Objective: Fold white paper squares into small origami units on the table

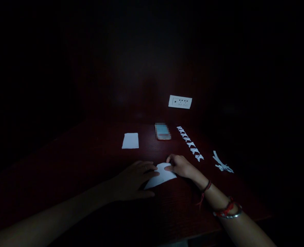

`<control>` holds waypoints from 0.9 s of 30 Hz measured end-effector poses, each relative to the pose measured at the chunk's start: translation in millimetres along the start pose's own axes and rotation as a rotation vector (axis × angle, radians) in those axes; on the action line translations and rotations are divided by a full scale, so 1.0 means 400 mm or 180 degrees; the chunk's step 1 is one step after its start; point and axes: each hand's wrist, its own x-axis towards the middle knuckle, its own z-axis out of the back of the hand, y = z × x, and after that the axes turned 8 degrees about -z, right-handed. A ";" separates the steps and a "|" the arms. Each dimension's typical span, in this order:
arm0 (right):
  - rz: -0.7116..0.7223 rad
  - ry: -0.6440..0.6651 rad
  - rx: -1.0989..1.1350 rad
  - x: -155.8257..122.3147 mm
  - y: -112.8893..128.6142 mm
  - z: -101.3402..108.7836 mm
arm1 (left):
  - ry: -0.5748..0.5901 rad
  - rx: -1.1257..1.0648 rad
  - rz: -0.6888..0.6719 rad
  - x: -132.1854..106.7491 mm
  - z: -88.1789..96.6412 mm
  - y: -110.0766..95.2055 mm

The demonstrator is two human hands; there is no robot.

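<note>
At six o'clock, the left hand (pixel 133 181) is resting spread on white paper (pixel 164 176), the right hand (pixel 182 166) pinching its edge; from it, shaped pieces (pixel 192 144) (finished, seemingly) are lining one o'clock, a plain sheet (pixel 130 141), likely unworked, lying at eleven.

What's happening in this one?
A person at a dark table has both hands on a white piece of paper. The left hand rests fingers on its left part; the right hand has its thumb on the far right part. Farther away lie a white square and a row of small paper pieces.
</note>
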 end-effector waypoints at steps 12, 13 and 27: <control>0.0090 -0.0573 0.0589 0.010 -0.003 -0.016 | -0.0433 0.0252 0.1041 0.005 -0.011 0.016; 0.0089 -0.0691 0.0655 0.014 -0.005 -0.018 | -0.0407 0.0382 0.1106 0.002 -0.016 0.020; 0.0435 -0.0375 0.2214 0.002 0.032 -0.023 | -0.0108 0.0484 0.0771 0.001 -0.018 0.033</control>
